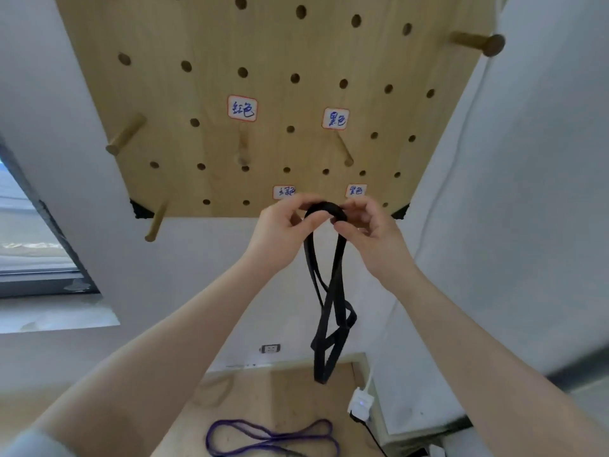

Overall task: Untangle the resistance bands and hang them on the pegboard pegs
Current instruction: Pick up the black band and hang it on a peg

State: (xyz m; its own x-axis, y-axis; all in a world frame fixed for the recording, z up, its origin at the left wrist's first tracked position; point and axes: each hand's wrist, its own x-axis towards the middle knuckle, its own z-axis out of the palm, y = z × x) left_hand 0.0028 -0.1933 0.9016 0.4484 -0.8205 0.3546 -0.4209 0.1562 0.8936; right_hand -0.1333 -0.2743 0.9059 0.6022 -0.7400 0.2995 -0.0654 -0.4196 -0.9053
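Fingers (298,206) of both hands pinch the black band's (324,311) top loop; the black-labelled peg (344,150) sits at twelve o'clock.

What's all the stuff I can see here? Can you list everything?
Pegboard: one, light wood, on the wall ahead.
Pegs: at least five, wooden, sticking out of the board, all bare.
Labels: four, white with handwriting, on the board.
Black band: one, twisted, hanging from both hands.
Purple band: one, lying on the wooden surface below.
Wall socket: one, low on the white wall.
White box: one, with a cable, right of the surface.
Left hand: pinches the black band's top.
Right hand: pinches it too.
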